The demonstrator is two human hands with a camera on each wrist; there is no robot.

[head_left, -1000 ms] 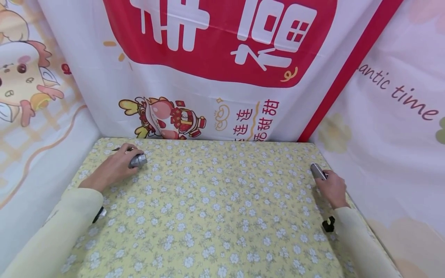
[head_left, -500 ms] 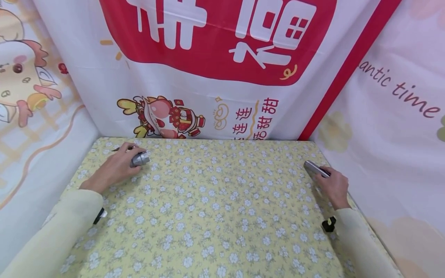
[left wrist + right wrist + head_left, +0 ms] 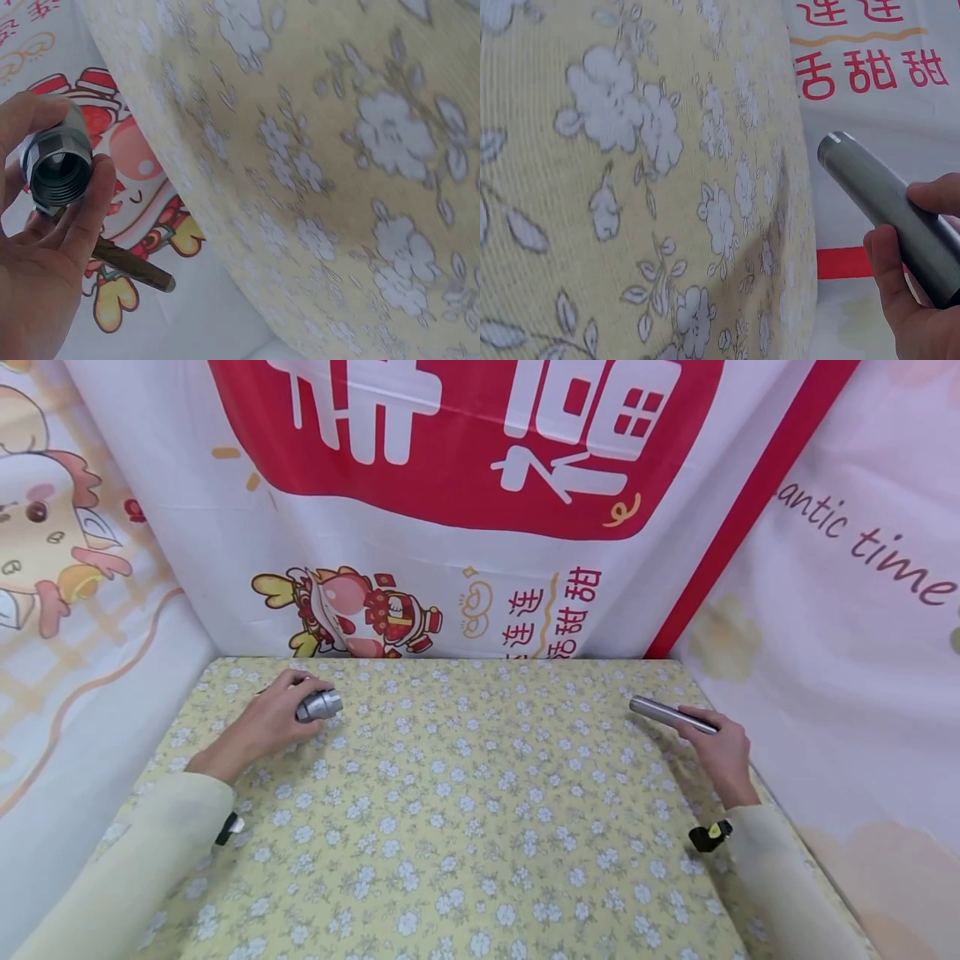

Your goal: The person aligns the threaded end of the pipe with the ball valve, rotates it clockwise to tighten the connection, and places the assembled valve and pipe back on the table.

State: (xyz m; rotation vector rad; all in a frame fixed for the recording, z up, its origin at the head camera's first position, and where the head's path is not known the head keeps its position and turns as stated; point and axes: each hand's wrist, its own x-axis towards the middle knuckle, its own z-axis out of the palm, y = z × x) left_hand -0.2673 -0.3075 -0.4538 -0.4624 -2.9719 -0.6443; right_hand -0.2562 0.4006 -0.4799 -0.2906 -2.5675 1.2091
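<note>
In the head view, my left hand grips a grey metal valve above the left part of the table. Its hexagonal end, with an internally threaded bore, faces the camera in the left wrist view, the valve held between thumb and fingers. A long dark lever sticks out below the fingers there. Over on the right, my right hand holds a smooth silver metal pipe that points inward. The right wrist view shows the pipe between thumb and fingers; the palm covers its rear end.
A table with a yellow floral cloth lies below both hands. Printed fabric hangs behind it and along both sides. Each wrist carries a small dark camera mount.
My right hand has turned the pipe from pointing away to pointing left, its free end swinging inward. My left hand has shifted a little to the right with the valve.
</note>
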